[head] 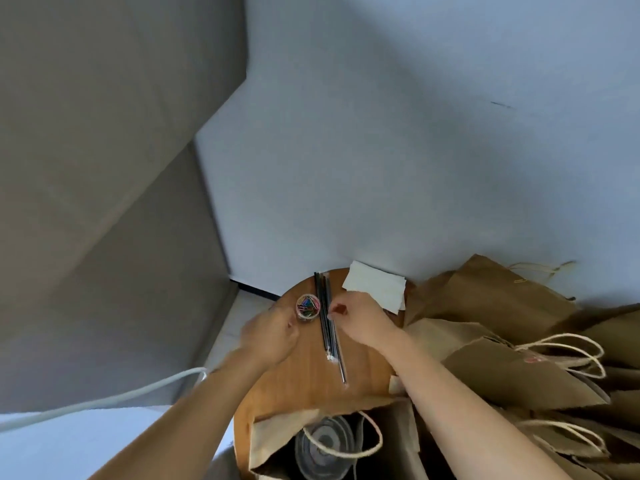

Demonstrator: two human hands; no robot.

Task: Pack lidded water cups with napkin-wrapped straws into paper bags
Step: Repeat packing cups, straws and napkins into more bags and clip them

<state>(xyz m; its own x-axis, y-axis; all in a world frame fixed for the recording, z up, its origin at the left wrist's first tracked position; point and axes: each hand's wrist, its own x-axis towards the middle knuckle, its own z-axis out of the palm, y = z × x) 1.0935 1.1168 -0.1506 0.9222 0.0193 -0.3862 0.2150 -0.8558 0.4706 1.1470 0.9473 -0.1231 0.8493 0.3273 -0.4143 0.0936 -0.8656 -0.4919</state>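
I am looking down on a small round wooden counter (298,382) pushed against a pale blue-grey wall (398,133); a grey panel (97,168) fills the room toward nine o'clock, and a white cord (104,400) trails in from eight o'clock.

My right hand (363,322) sits at the centre of the counter, its fingers (337,310) curled and pinching at the clear-wrapped black straws (329,327), which lie in a line from twelve to six o'clock. My left hand (273,336) hovers just beside them at nine o'clock, fingers loosely curled with nothing in them, close to a small clear tub of coloured paper clips (307,306).

A stack of white napkins (375,285) lies at one o'clock on the counter's far edge, touching the wall. At six o'clock an open paper bag (277,434) stands with its twine handle looped over the mouth, and inside it I see a lidded cup (323,448). A heap of flat paper bags (512,344) with twine handles spreads out at three o'clock.
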